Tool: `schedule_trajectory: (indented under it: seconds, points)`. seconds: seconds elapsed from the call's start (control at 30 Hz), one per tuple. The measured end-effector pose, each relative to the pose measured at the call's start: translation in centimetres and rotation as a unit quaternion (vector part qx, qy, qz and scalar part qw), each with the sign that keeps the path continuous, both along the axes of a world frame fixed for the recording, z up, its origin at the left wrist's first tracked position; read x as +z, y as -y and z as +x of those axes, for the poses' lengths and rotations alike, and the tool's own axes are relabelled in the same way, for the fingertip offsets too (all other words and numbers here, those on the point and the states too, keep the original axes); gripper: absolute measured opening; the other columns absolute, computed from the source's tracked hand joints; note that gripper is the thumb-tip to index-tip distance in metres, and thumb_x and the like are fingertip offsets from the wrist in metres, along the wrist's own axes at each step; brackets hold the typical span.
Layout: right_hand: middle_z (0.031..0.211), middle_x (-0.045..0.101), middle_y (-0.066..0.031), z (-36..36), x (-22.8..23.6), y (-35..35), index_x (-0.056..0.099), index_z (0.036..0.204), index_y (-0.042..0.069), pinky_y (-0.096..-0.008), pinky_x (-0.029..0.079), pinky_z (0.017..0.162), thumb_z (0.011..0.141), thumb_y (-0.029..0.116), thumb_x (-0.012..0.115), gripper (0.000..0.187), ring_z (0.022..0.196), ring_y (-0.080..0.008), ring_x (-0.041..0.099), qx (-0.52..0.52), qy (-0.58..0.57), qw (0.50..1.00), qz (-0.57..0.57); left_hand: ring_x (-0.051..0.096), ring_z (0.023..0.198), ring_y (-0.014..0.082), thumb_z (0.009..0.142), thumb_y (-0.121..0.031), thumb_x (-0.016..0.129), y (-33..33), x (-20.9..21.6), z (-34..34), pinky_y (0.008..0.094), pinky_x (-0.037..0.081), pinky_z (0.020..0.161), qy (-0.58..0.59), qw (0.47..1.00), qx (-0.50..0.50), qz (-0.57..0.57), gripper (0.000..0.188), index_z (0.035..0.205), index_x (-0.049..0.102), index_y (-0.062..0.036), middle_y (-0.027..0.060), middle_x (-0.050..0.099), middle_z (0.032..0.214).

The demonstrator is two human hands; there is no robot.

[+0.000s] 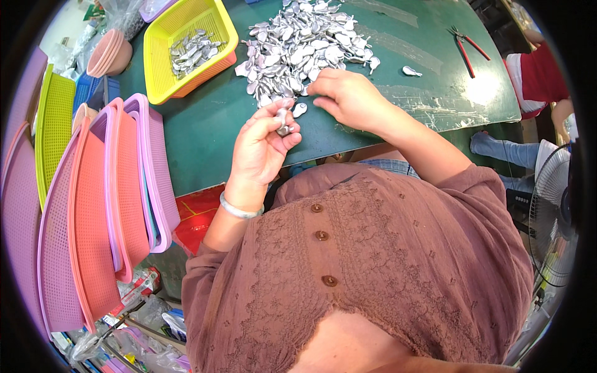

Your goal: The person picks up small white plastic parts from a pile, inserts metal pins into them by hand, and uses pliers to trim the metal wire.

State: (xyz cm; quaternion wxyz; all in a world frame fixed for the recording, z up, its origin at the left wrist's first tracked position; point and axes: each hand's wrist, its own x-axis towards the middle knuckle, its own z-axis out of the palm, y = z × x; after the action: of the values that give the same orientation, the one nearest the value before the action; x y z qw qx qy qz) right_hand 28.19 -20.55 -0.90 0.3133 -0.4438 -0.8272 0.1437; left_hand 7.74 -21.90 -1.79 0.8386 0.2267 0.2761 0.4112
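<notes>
- Silvery metal pieces (285, 119) are sitting clamped in the left hand (264, 149) fingers near the bench's front edge
- Right hand (348, 96) fingertips are pinching together at the pile (305, 43)

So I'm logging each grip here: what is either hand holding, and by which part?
The left hand pinches a small silver metal piece by its lower end. The right hand rests on the pile of silver pieces; any hold there cannot be told.
</notes>
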Motion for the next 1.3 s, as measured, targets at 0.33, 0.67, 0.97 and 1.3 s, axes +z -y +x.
schedule_trajectory:
  seconds: [0.33, 0.67, 0.97, 1.3]
  points:
    - [0.082, 0.056, -0.0091, -1.3, -0.5, -0.3, 0.06, 0.086, 0.005, -0.0376, 0.046, 0.067, 0.07, 0.013, 0.063, 0.018, 0.08, -0.0284, 0.056, 0.039, 0.091, 0.993, -0.062, 0.05, 0.07, 0.0175, 0.085, -0.018, 0.049, 0.6, -0.4, -1.4, 0.0257, 0.044, 0.057, -0.024, 0.997, 0.061, -0.031, 0.016, 0.083, 0.052, -0.0024, 0.0061, 0.049, 0.073]
    - [0.071, 0.052, -0.007, -0.6, -0.3, 0.9, 0.056, 0.081, 0.004, -0.0305, 0.043, 0.055, 0.07, 0.008, 0.063, 0.014, 0.062, -0.0204, 0.053, 0.014, -0.047, 0.995, -0.092, 0.039, 0.043, 0.0035, 0.085, -0.012, 0.054, 1.5, 0.6, 0.2, 0.0149, 0.028, 0.037, -0.27, 0.962, 0.018, 0.036, 0.02, 0.101, 0.053, -0.0008, 0.0002, 0.049, 0.063]
    - [0.074, 0.055, -0.0084, 0.0, -1.1, 0.9, 0.057, 0.084, 0.002, -0.0305, 0.045, 0.059, 0.072, 0.005, 0.061, 0.012, 0.067, -0.0226, 0.056, 0.015, -0.072, 0.994, -0.084, 0.04, 0.045, 0.0024, 0.085, -0.01, 0.053, 0.9, 0.2, 1.8, 0.015, 0.032, 0.04, -0.295, 0.95, 0.031, 0.101, 0.016, 0.098, 0.054, 0.0004, 0.0042, 0.058, 0.07]
    - [0.083, 0.054, -0.0107, 0.7, 0.6, 2.1, 0.058, 0.089, 0.002, -0.036, 0.045, 0.068, 0.071, 0.016, 0.063, 0.023, 0.08, -0.0301, 0.055, 0.033, 0.062, 0.99, -0.121, 0.043, 0.047, 0.0045, 0.085, -0.008, 0.052, 1.9, 0.0, 0.5, 0.0159, 0.033, 0.041, -0.262, 0.963, 0.027, 0.051, 0.014, 0.095, 0.056, -0.0004, 0.003, 0.055, 0.068]
